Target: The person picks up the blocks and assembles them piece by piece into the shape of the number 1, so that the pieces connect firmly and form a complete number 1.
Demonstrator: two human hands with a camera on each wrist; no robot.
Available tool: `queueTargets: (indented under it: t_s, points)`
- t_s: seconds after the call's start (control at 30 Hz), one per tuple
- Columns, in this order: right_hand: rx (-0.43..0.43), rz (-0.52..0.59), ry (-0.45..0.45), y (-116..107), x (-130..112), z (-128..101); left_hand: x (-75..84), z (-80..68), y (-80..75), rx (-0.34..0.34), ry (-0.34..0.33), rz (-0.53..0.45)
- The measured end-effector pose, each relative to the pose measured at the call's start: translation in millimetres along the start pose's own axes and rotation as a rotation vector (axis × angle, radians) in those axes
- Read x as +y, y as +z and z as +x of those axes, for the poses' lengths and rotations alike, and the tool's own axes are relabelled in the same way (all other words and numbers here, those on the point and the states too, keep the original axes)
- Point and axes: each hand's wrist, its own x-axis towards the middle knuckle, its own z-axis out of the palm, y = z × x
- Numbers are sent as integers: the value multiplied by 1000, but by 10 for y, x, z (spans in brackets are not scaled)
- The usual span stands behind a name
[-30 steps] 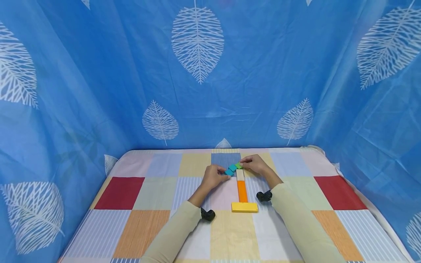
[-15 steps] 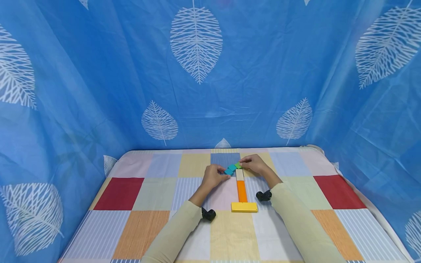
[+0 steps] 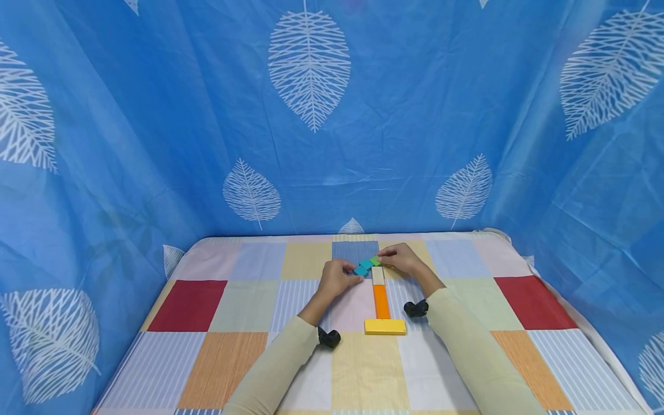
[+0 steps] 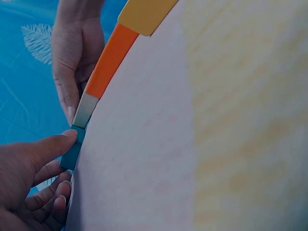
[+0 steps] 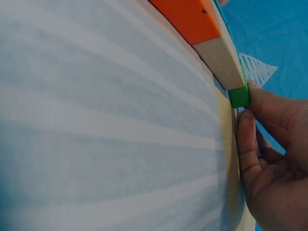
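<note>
Two teal blocks and a green block form a slanting row near the back of the table. At the row's left end, my left hand pinches a teal block, its thumb pressed on the near side. The green block at the other end lies between the thumb and finger of my right hand. Just in front of the green block is a pale wooden block. An orange block runs on from it to a yellow block lying crosswise.
A patchwork cloth covers the table. Blue curtains with white leaf prints hang behind it and on both sides. Black wrist devices sit by the sleeves, close to the orange and yellow blocks.
</note>
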Motion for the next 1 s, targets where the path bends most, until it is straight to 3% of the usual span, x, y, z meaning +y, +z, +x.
queueTargets:
  t_s: [0.33, 0.8, 1.0]
  points:
    - [16, 0, 22, 20, 7, -1, 11, -18, -19, -4, 12, 6]
    - [7, 17, -24, -7, 11, -32, 13, -20, -26, -4, 21, -11]
    - [15, 36, 21, 14, 32, 17, -8, -8, -72, -31, 51, -32]
